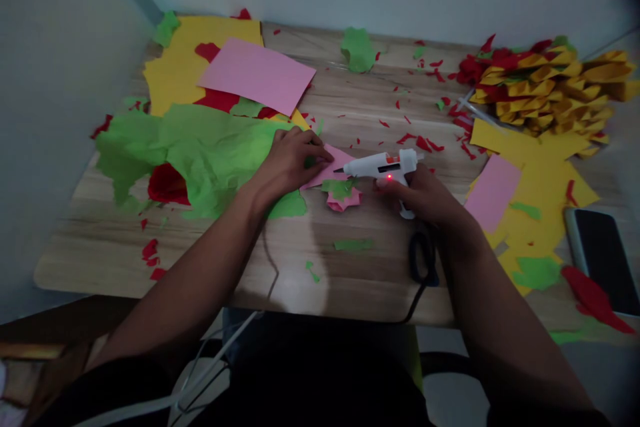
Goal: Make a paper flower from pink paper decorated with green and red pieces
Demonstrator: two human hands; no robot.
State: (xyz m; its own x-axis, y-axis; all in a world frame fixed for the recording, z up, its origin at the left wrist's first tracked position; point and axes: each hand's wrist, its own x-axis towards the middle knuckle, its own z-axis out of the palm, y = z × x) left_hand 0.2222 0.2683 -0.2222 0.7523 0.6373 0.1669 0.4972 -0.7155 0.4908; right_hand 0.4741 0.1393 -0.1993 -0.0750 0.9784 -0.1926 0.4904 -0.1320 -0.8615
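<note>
I'm watching the white glue gun (373, 165), and the right hand (427, 193) is holding it, fingers wrapping around the grip. Its red light is glowing, and its nozzle is pointing left over a pink paper (320, 178). The left hand (295, 153) is resting fingertips on that paper, just left of the nozzle; they're sitting close together, though I can't tell whether they're pinching. Just below the nozzle, a small pink-and-green piece (345, 198) is lying apart from the fingers.

I'm judging this as partway along: the small piece is looking shaped, while the pink paper is looking plain, and I'm seeing no glue on it. Right of the gun and farther back, folded yellow paper (550, 93) is piling up, apparently shaped too. Left of the gun, green crepe paper (200, 153) is spreading loosely, and behind it a larger pink sheet (257, 73) is lying flat, seemingly unworked. Red scraps (420, 143) are littering the area behind the gun.
</note>
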